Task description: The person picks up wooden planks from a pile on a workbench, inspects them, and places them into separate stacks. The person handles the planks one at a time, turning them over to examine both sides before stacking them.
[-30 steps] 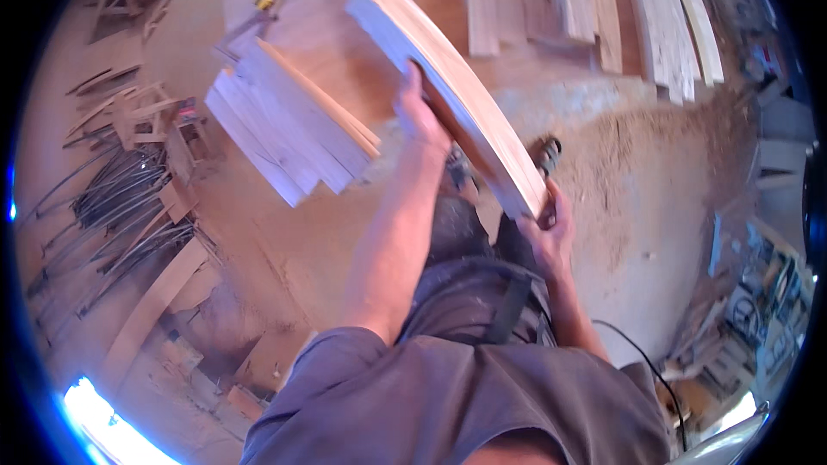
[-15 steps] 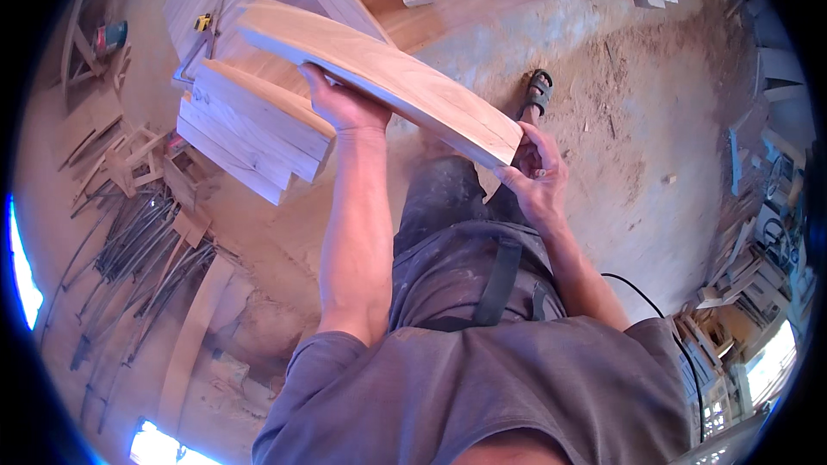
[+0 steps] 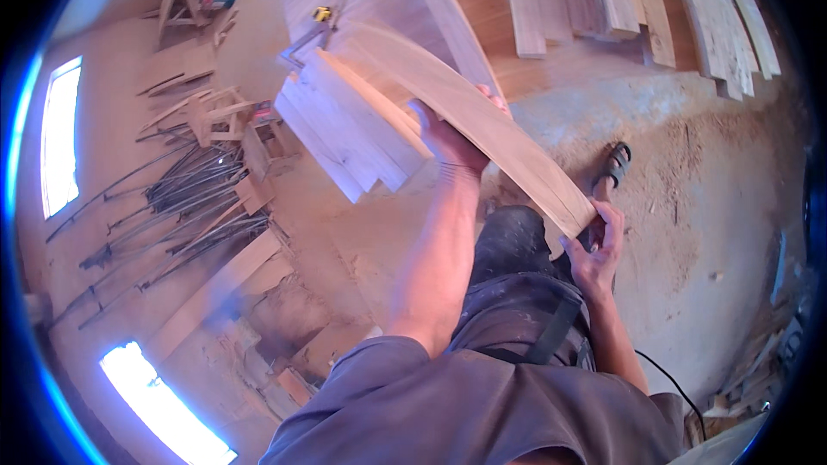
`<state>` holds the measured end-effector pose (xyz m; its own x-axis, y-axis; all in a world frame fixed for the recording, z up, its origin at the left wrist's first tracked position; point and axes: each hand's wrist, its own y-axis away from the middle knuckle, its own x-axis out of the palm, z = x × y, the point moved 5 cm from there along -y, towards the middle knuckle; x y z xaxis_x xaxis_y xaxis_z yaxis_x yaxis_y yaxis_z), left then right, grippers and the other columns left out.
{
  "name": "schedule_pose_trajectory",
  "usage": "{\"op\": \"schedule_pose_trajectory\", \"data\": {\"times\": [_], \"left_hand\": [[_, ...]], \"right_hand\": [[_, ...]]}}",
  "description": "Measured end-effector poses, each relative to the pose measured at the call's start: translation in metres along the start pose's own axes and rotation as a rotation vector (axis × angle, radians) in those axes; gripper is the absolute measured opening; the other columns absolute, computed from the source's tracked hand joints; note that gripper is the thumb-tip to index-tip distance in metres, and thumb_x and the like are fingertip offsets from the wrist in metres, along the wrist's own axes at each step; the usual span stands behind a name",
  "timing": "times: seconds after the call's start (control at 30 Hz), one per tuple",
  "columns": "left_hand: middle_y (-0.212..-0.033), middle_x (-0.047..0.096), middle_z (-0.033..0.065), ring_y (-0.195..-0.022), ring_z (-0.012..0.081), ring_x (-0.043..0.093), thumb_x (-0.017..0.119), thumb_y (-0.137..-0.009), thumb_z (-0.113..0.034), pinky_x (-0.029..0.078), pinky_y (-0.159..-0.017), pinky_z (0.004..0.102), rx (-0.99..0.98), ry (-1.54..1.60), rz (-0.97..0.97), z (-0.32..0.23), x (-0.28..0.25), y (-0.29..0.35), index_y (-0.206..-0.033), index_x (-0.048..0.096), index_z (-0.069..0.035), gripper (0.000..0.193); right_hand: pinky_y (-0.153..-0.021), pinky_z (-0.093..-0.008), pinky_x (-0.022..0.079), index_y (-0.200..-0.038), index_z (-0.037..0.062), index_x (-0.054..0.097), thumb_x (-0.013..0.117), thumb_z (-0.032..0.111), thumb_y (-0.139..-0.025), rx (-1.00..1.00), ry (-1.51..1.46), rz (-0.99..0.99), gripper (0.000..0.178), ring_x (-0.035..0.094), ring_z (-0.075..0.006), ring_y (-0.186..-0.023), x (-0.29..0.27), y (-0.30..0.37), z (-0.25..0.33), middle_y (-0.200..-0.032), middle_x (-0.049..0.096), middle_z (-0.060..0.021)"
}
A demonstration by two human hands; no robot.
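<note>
A long pale wooden plank (image 3: 504, 139) slants across the middle of the view, its far end up and to the left. My left hand (image 3: 457, 139) is closed around its middle, thumb on the near side and fingertips showing over the far edge. At the plank's near end my right hand (image 3: 600, 251) grips the corner between thumb and fingers. Left of the held plank lies a stack of planks (image 3: 340, 129) with uneven ends. Beyond the stack are a yellow tape measure (image 3: 322, 14) and a metal square-like tool (image 3: 301, 43).
More boards (image 3: 534, 9) rest on a brown wooden surface (image 3: 586, 60) at the far side. Long metal bars (image 3: 194, 181) lie heaped on the left among wood scraps. A dark cable (image 3: 672, 376) curves at my right. My sandalled foot (image 3: 617, 162) stands on the dusty floor.
The view has swung left, so the surroundings appear shifted rightward. The plank now shows more of its broad face and points more steeply away. Both hands still hold it.
</note>
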<state>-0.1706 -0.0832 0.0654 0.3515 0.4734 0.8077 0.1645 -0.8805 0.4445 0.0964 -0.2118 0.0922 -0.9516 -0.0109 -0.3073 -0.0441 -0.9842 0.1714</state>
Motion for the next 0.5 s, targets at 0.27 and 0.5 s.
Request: {"op": "schedule_pose_trajectory", "data": {"times": [0.27,0.5], "left_hand": [[-0.103,0.066,0.0152,-0.092,0.0332,0.059,0.052,-0.09,-0.078,0.048,-0.087,0.0496,0.024,0.034,0.155,-0.001,-0.028,-0.013,-0.121,0.069,-0.02,0.068],[-0.1,0.068,0.0155,-0.082,0.0356,0.061,0.048,-0.088,-0.084,0.051,-0.084,0.05,0.064,-0.017,0.034,-0.004,-0.024,0.0,-0.11,0.069,-0.016,0.074]], "right_hand": [[-0.085,-0.0289,0.044,-0.14,0.0038,0.05,0.083,0.006,-0.066,0.092,-0.186,0.12,0.081,0.053,-0.0158,-0.101,0.006,-0.003,-0.009,-0.123,0.054,-0.0065],[-0.089,-0.028,0.045,-0.156,0.0056,0.04,0.079,0.008,-0.077,0.479,-0.809,0.285,0.088,0.055,-0.0137,-0.105,0.006,0.003,-0.023,-0.122,0.058,-0.0048]]}}
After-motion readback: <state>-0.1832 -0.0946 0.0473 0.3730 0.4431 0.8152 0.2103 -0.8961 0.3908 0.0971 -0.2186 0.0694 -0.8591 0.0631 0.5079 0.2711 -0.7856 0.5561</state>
